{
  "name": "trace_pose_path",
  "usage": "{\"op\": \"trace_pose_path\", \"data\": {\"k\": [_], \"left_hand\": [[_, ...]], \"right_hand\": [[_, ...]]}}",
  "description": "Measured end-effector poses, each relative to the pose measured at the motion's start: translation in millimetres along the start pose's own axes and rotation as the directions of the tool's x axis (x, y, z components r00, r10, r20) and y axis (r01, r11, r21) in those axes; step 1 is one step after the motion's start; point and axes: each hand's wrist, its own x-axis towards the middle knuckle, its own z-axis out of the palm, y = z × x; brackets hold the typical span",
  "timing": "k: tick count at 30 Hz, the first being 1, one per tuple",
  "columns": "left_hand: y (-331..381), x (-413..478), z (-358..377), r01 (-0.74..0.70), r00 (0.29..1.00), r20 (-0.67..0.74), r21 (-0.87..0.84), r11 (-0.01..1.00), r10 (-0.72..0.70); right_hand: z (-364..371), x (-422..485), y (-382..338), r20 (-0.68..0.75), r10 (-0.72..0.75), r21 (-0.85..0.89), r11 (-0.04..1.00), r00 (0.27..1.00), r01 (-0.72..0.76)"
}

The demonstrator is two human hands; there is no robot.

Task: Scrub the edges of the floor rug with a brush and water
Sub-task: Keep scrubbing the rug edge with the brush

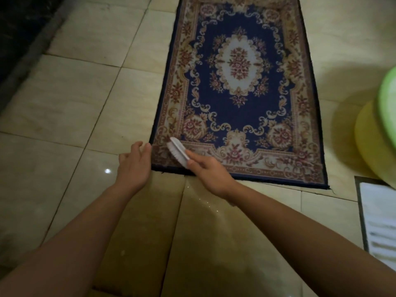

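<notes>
The left hand [134, 166], fingers straight and loose and holding nothing, lies at the 7 o'clock corner of the rug [240, 82], fingertips at its dark edge. Just right of it, the right hand [209, 172] grips a white brush [177, 152], which rests tilted on that corner's border. A green basin [387, 108] sits at 3 o'clock

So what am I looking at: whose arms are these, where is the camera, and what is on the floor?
No machine: a person wears a camera on the head, so you look down along their arms. The right hand holds a white scrubbing brush against the near left corner of a patterned blue rug on the tiled floor. The left hand is open beside that corner. At the right edge stand a green tub and a yellow tub, partly cut off.
</notes>
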Motion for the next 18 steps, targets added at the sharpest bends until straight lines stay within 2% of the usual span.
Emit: {"op": "trace_pose_path", "data": {"k": [3, 6, 9, 11, 15, 16, 17, 18], "left_hand": [[16, -19, 25, -0.234, 0.970, -0.015, 0.231, 0.945, 0.244], [25, -32, 58, -0.417, 0.909, 0.159, 0.352, 0.838, 0.386], [34, -44, 85, -0.499, 0.862, 0.330, 0.419, 0.758, 0.385], [37, -47, 92, -0.502, 0.855, 0.376, 0.426, 0.753, 0.357], [33, -49, 92, -0.502, 0.852, 0.400, 0.444, 0.742, 0.337], [32, -49, 90, -0.510, 0.848, 0.408, 0.447, 0.735, 0.340], [32, -49, 90, -0.512, 0.845, 0.416, 0.445, 0.735, 0.337], [33, -49, 89, -0.507, 0.845, 0.421, 0.441, 0.740, 0.329]], "right_hand": [[-24, -23, 21, -0.095, 0.047, 0.038, 0.998, 0.994, -0.043], [-48, -54, 55, -0.216, 0.102, -0.013, 0.994, 0.971, -0.108], [-83, -86, 90, -0.320, 0.115, -0.198, 0.963, 0.940, -0.185], [-111, -106, 110, -0.433, 0.128, -0.284, 0.920, 0.892, -0.270], [-163, -128, 146, -0.698, 0.212, -0.231, 0.837, 0.683, -0.496], [-162, -129, 150, -0.702, 0.254, -0.208, 0.821, 0.666, -0.532], [-155, -129, 152, -0.661, 0.289, -0.223, 0.806, 0.693, -0.549], [-142, -129, 152, -0.579, 0.308, -0.280, 0.794, 0.755, -0.539]]}}
